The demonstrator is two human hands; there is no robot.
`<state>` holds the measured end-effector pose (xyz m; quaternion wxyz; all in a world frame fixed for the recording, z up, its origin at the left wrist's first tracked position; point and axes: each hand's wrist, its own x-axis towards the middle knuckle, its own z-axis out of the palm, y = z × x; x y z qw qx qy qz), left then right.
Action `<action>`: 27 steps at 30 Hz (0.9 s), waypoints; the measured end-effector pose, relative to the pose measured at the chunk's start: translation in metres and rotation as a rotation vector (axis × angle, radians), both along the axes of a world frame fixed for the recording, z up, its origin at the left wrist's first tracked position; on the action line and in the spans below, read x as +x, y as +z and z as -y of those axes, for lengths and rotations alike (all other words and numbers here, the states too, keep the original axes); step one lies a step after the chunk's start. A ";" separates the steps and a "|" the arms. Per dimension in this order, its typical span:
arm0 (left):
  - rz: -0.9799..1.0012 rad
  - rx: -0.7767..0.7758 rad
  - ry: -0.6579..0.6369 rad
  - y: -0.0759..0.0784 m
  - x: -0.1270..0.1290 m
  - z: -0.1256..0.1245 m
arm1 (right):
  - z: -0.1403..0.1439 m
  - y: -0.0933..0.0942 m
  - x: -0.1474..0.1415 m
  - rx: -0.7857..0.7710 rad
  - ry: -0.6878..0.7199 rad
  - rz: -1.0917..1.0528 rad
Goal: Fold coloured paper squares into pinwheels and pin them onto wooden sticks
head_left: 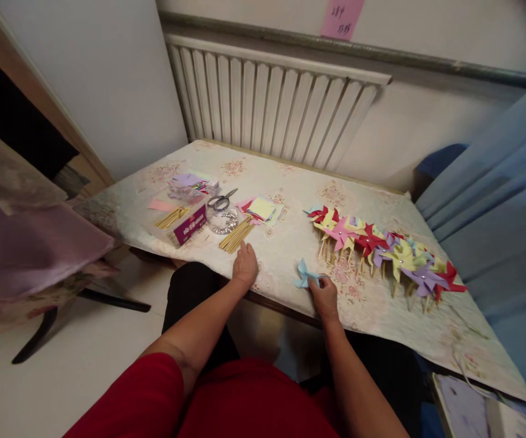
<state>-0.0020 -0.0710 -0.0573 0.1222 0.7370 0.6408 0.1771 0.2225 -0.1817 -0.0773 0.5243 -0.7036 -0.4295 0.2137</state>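
My right hand [324,297] rests at the table's near edge with its fingers pinching a light blue paper pinwheel [305,274] that lies flat on the floral tablecloth [290,182]. My left hand [245,263] sits palm down on the cloth, its fingertips next to a bundle of wooden sticks [236,235]; it holds nothing that I can see. A row of several finished pinwheels [381,249] in red, yellow, pink and purple lies to the right of the blue one.
Scissors [222,199], a ring of pins [223,221], coloured paper squares [263,208] and a purple-labelled box [188,225] with more sticks sit at the left. A white radiator [272,109] stands behind the table. A blue curtain [500,201] hangs at the right.
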 end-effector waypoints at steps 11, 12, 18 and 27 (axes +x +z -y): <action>-0.141 -0.006 0.035 0.001 0.005 -0.004 | 0.000 0.001 -0.001 -0.007 -0.015 -0.006; -0.139 -0.011 0.039 0.001 0.005 -0.004 | 0.000 0.002 -0.002 -0.010 -0.015 -0.009; -0.170 -0.059 0.036 0.005 0.006 -0.006 | 0.001 0.005 -0.004 -0.002 -0.024 -0.030; -0.263 -0.028 0.051 0.010 0.007 -0.005 | -0.001 -0.005 0.001 0.018 -0.014 -0.027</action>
